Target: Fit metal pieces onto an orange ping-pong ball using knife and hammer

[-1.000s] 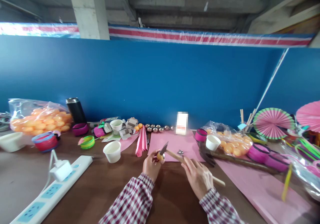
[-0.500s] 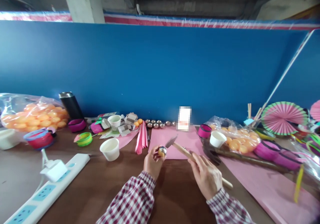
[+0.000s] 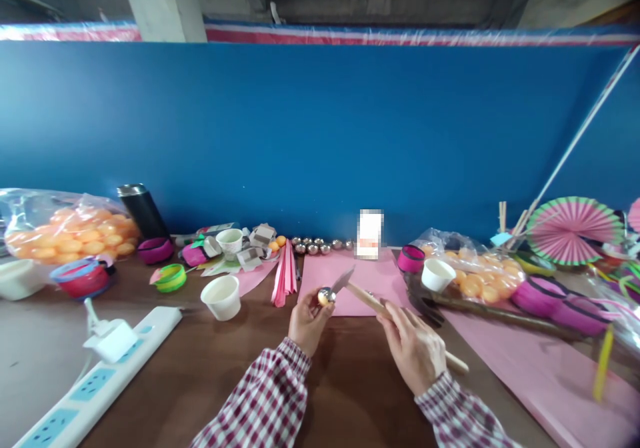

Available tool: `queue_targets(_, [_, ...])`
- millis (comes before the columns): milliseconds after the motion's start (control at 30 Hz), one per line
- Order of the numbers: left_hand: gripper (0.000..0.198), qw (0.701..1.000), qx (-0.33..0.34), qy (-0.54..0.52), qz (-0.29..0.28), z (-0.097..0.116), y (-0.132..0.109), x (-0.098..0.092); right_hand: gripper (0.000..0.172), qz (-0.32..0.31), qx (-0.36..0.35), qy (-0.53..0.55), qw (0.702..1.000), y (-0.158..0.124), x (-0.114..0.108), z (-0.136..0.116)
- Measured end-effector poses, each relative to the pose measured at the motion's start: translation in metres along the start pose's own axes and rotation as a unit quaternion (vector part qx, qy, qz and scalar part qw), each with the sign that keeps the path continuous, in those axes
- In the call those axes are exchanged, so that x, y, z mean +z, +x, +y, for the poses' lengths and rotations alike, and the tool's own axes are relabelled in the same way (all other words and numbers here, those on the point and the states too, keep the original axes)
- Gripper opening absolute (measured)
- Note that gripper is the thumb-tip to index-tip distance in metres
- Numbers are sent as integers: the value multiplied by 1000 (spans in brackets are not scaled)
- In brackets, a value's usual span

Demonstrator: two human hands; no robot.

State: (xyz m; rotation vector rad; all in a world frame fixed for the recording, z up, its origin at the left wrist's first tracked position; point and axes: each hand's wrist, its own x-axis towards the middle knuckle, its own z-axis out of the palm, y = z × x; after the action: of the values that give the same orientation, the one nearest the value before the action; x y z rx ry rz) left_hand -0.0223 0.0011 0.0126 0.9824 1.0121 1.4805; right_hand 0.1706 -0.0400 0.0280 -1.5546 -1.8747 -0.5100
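By the fingers of the left hand (image 3: 307,327), closed around its lower side, a shiny ball (image 3: 326,297) is held up above the bench (image 3: 350,385), before the near left part of a pink sheet (image 3: 323,273). By the fingers of the right hand (image 3: 415,349), which are wrapped around the handle, a wooden-handled tool (image 3: 367,299) is held aslant. Its pointed metal head is brought close to the ball; whether the two are touching cannot be told. Behind the sheet, more shiny balls (image 3: 314,246) are lined up near the blue partition (image 3: 310,135). To the left, folded pink strips (image 3: 285,276) and a white cup (image 3: 221,299) are placed; to the right, another white cup (image 3: 438,277) is seen beside a plastic bag of orange balls (image 3: 485,278). Farther out, a power strip (image 3: 107,383) is laid on the left, and a pleated fan (image 3: 573,228) is stood on the right.
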Motion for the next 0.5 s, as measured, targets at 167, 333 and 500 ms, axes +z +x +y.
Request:
queue_targets(167, [42, 999, -22, -34, -10, -3, 2, 0, 29, -5, -6, 0, 1000, 0, -2, -1])
queue_targets(333, [43, 993, -66, -97, 9, 2, 0, 3, 30, 20, 9, 3, 1000, 1, -2, 0])
queue_targets(500, [42, 986, -85, -135, -43, 10, -5, 6, 30, -8, -5, -5, 1000, 1, -3, 0])
